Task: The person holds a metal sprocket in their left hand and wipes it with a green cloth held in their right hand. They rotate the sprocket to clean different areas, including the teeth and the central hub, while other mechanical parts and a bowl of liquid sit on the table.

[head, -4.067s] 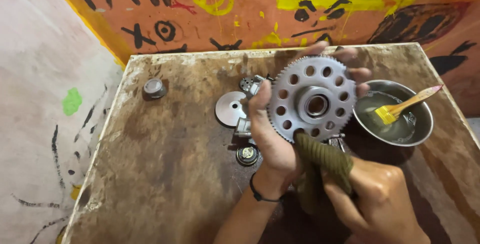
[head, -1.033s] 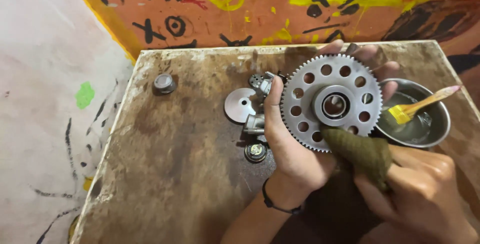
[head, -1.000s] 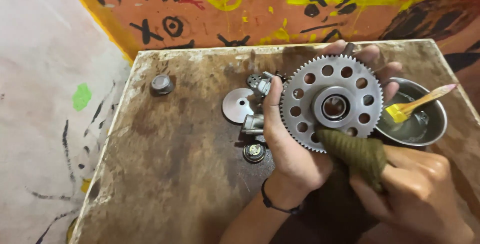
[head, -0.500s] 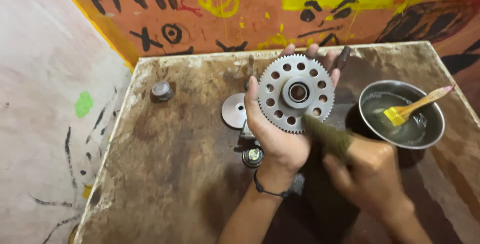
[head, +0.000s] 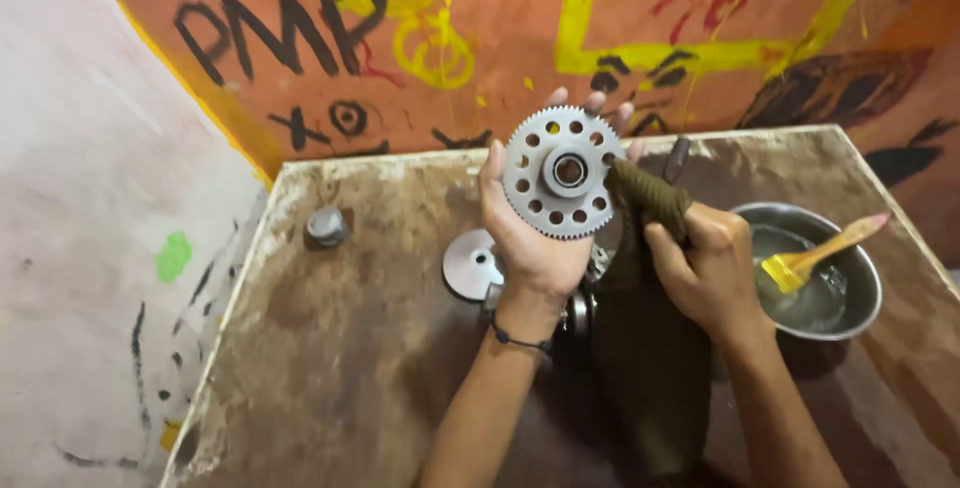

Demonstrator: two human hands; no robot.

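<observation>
The gear (head: 559,173), a toothed steel disc with a ring of round holes and a hollow hub, stands upright above the far part of the table (head: 330,348), its face toward the camera. The left hand (head: 530,238) cradles it from behind and below: the thumb lies along its left rim, the fingertips show past its top edge, so the fingers are curled closed around the disc. A black band sits on that wrist. The right hand (head: 705,268) is closed on an olive cloth (head: 650,198), whose bunched end presses against the gear's right rim; the rest of the cloth hangs down to the table between the forearms. Under the left hand lie a flat round metal plate (head: 468,265) and other small metal parts, partly hidden. Well to the left stands a small grey cap (head: 326,226). Just right of the right hand sits a steel bowl (head: 858,320) holding clear liquid and a brush (head: 820,248) with yellow bristles, its handle resting on the rim. A dark rod (head: 677,159) lies beyond the cloth.
</observation>
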